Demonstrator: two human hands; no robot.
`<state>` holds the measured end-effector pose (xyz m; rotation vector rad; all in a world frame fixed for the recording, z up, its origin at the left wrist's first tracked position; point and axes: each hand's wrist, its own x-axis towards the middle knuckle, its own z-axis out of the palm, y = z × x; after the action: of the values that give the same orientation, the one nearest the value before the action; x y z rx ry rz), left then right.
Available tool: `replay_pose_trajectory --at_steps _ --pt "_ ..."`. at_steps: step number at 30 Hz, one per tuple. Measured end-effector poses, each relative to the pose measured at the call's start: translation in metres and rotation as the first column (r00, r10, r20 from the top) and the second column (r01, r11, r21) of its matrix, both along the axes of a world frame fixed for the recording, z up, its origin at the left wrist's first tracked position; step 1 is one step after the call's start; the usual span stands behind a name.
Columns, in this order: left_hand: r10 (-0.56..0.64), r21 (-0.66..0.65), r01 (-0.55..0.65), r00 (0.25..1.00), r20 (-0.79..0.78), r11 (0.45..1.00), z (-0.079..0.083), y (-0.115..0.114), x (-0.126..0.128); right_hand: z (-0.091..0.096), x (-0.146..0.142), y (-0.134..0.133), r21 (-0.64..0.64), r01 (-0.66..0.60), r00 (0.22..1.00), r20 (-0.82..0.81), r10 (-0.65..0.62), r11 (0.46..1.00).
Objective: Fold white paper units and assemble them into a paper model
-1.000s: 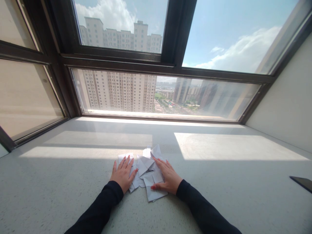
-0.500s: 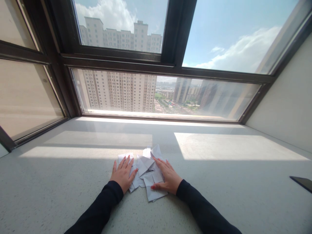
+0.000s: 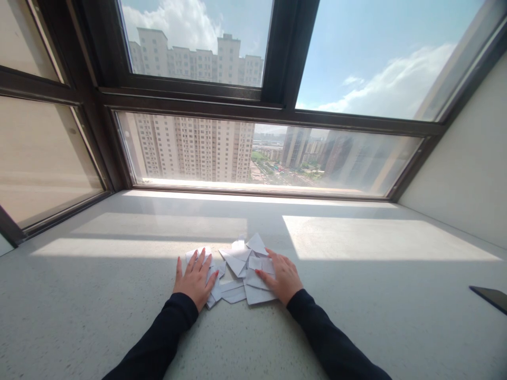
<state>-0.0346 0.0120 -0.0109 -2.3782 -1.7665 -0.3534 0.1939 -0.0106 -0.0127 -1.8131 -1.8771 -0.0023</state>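
Several pieces of folded white paper [image 3: 235,261] lie in a loose, overlapping pile on the speckled white sill. My left hand [image 3: 194,279] rests flat with spread fingers over the folded paper [image 3: 216,295] at the pile's left side, partly hiding it. On the right side, my right hand [image 3: 284,274] lies against the pile, thumb on top of a folded paper [image 3: 259,293] and fingers curved along its far right edge, thumb and fingers apart. A pointed paper piece [image 3: 256,244] sticks out at the back of the pile, beyond my right fingertips.
The speckled white sill [image 3: 348,316] stretches around the pile, with sunlit patches towards the back. A dark flat object [image 3: 491,298] lies at the far right edge. Dark-framed windows [image 3: 277,111] rise behind the sill, and a white wall [image 3: 471,158] stands on the right.
My right hand has shifted right and slightly away from me, and the paper under it has moved along. My left hand has moved a little left, so the pile is more spread out.
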Motion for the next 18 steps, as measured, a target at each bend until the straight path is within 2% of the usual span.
replay_pose_trajectory --at_steps 2,4,7,9,18 --pt "0.027 0.045 -0.027 1.0 0.001 0.999 0.0 0.001 -0.002 -0.002 0.0 0.001 0.014 -0.023 0.999 -0.024 0.024 1.0" --pt "0.034 0.062 -0.034 0.999 0.006 0.997 0.001 0.001 -0.003 -0.002 -0.003 0.0 0.01 -0.123 0.989 -0.081 0.123 0.992" --pt "0.035 0.055 -0.036 0.999 0.02 0.998 0.0 0.002 -0.003 0.0 -0.01 -0.004 0.023 -0.321 0.929 -0.185 0.32 0.947" --pt "0.036 0.036 -0.037 0.999 0.026 0.999 0.0 0.003 -0.003 0.004 -0.014 -0.006 0.041 -0.402 0.884 -0.241 0.399 0.915" --pt "0.022 -0.05 -0.02 0.999 0.034 0.999 0.0 0.004 -0.004 0.008 -0.016 -0.008 0.035 -0.414 0.859 -0.316 0.403 0.909"
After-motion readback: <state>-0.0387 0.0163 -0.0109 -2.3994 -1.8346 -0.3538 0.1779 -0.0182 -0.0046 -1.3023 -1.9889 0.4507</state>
